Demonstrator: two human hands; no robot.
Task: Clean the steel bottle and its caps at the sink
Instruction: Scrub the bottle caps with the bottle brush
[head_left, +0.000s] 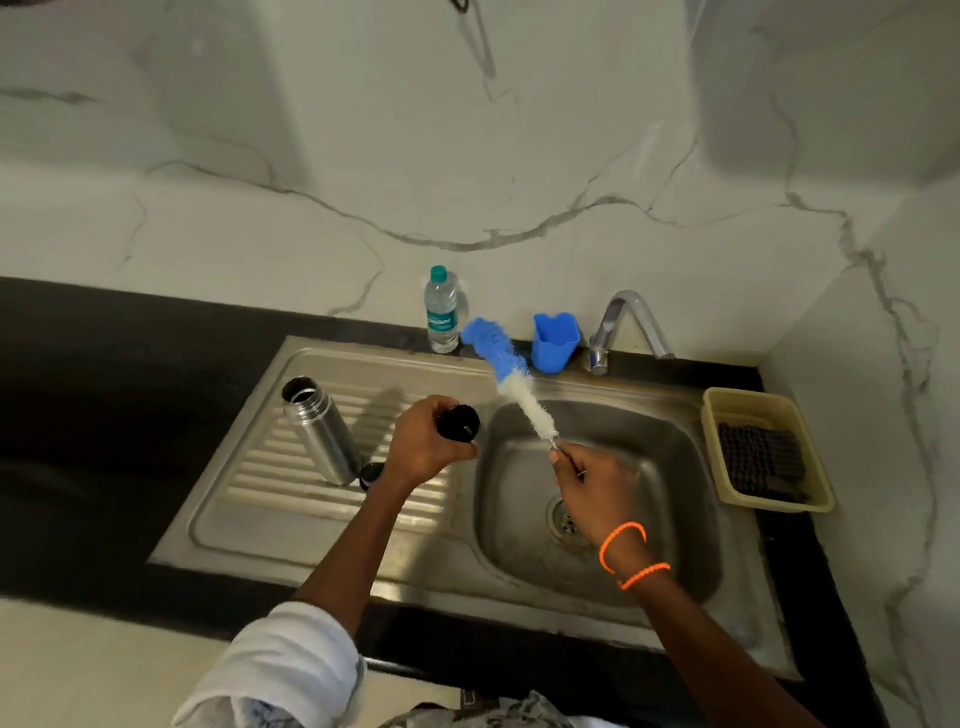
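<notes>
Hands meet over a stainless steel sink (691, 415) set into a dark bench (104, 415), both arms reaching in from the bottom edge. The left hand (423, 441), its forearm coming out of a rolled white sleeve (280, 670), hovers at the seam between drainboard and basin with fingers curled round a black cap (459, 423), the cap's round face turned toward the right. The right hand (589, 486), two orange bead bracelets (626, 551) on its wrist, sits above the basin and pinches the thin wire handle of a bottle brush (506, 371); the brush slants up and away to the left, white bristles nearest the fingers, blue bristles at the far tip near the back rim. The cap lies just left of the white bristles, not touching them. The steel bottle (319, 431) stands upright and open on the ribbed drainboard, left of the left hand and apart from it, with a second black cap (371, 475) at its base beside the left wrist. Along the back sit a clear plastic water bottle (441, 312), a blue cup (553, 343) and the tap (623, 325); a beige tray (717, 415) holding a dark scrub pad (761, 457) rests right of the basin.
</notes>
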